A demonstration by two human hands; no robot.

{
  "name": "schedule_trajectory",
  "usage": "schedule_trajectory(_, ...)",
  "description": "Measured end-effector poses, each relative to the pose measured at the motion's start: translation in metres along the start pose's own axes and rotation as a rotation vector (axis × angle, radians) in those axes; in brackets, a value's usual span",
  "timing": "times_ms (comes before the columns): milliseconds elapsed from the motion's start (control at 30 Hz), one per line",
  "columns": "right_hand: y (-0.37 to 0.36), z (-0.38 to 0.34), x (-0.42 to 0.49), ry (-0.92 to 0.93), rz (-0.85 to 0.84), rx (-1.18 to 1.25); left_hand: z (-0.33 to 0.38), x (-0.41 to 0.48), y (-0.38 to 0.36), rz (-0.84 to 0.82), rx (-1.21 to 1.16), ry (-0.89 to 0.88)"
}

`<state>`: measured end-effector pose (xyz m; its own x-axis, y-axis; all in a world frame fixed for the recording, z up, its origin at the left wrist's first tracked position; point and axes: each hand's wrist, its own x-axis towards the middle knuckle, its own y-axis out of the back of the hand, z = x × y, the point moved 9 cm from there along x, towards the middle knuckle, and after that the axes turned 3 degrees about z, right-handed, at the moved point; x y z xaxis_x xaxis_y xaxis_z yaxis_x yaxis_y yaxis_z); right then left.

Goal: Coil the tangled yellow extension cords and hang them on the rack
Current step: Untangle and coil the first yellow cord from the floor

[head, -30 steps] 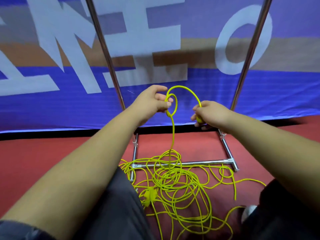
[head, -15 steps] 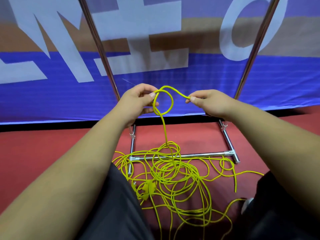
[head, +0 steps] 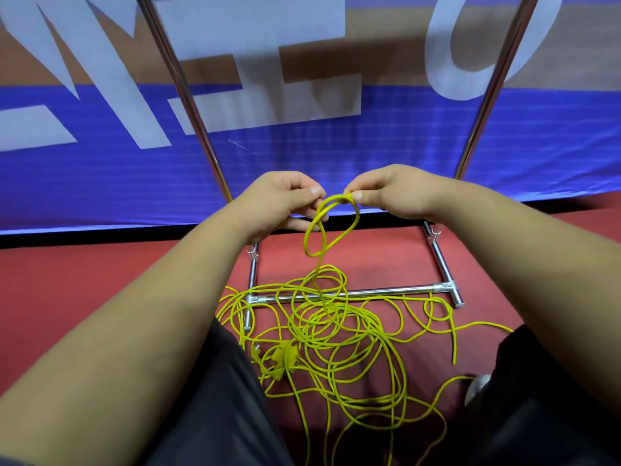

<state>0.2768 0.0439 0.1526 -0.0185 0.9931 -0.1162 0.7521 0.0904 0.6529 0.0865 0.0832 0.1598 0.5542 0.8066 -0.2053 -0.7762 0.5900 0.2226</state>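
A tangled heap of yellow extension cord (head: 336,331) lies on the red floor over the base of a chrome rack (head: 386,292). One strand rises from the heap to two small loops (head: 331,227) held in the air. My left hand (head: 282,203) pinches the loops at their top left. My right hand (head: 386,193) pinches the same cord at the top right, close beside the left hand. Yellow plugs (head: 282,358) lie in the heap near my left knee.
The rack's two chrome uprights (head: 188,95) rise in front of a blue and white banner (head: 302,146). My knees in dark trousers (head: 215,398) frame the heap on both sides. A grey shoe tip (head: 477,388) shows at the right.
My hands have come together and dropped lower. The single loop between them has become two small loops hanging from my fingers.
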Motion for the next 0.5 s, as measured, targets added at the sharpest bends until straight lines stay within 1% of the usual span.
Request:
schedule_trajectory(67,-0.006,-0.003,-0.002,-0.006,-0.003,0.029,0.001,0.001,-0.011,0.004,-0.01,0.007)
schedule_trajectory(167,-0.005,-0.01,-0.008,-0.035,-0.011,0.103,0.005,0.004,-0.015,0.035,-0.004,-0.033)
schedule_trajectory(300,-0.01,-0.013,-0.016,-0.047,-0.114,0.057,0.006,0.005,-0.016,0.085,-0.058,-0.031)
schedule_trajectory(433,-0.018,-0.007,-0.011,-0.049,-0.079,0.048,0.0,0.005,-0.019,0.163,-0.161,0.022)
schedule_trajectory(500,-0.02,-0.005,-0.006,-0.053,-0.033,0.051,0.0,0.005,-0.021,0.187,-0.155,0.016)
